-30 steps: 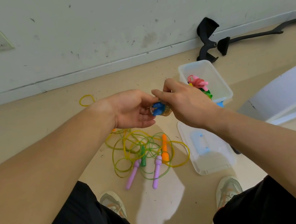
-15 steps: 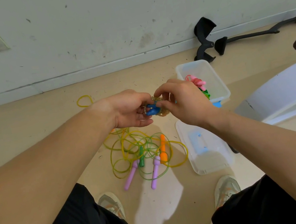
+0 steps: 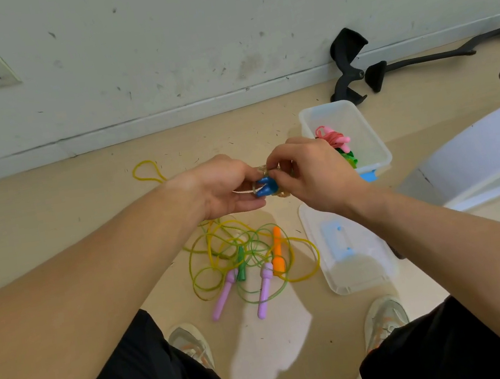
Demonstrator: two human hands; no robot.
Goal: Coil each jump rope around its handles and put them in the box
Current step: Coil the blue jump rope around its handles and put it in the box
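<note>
Blue handles [image 3: 265,187] of a clear, glittery jump rope are held together in the curled grip of the left hand [image 3: 225,186], above the floor and short of the box [image 3: 376,149]. The right hand [image 3: 311,173], laid over the bundle a second ago, is now pinched on the cord at its top. A last turn is judged to be getting tucked in. The tangled ropes [image 3: 243,256] on the floor are unmoved.
</note>
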